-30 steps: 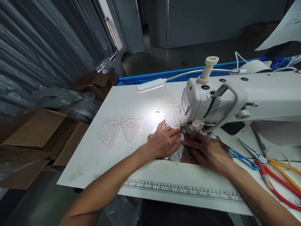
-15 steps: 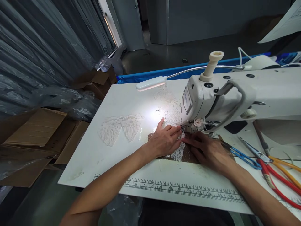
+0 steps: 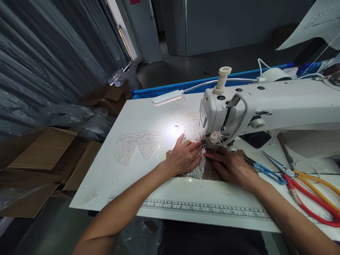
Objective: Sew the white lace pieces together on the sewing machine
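A strip of white lace (image 3: pixel 198 172) runs under the needle area of a white sewing machine (image 3: pixel 212 106). My left hand (image 3: pixel 186 156) lies flat on the lace left of the presser foot (image 3: pixel 204 144), thumb out to the side and fingertips close to the foot. On the right, my right hand (image 3: pixel 231 164) rests low on a brown patch of the machine bed (image 3: pixel 212 173). Its index finger stretches to the lace edge just in front of the foot; the thumb sits apart, and other fingertips are partly hidden.
Another lace piece with two pointed scallops (image 3: pixel 136 145) lies left on the white table (image 3: pixel 119 184). Blue-handled snips (image 3: pixel 269 173), red-handled scissors (image 3: pixel 308 194) and orange-handled scissors (image 3: pixel 316 179) lie right. A lamp (image 3: pixel 167 98) lights the lace. Cardboard boxes (image 3: pixel 42 148) stand left.
The camera view has shifted slightly, so the machine and scissors appear farther left. Both hands stay on the lace beside the presser foot with nearly the same pose.
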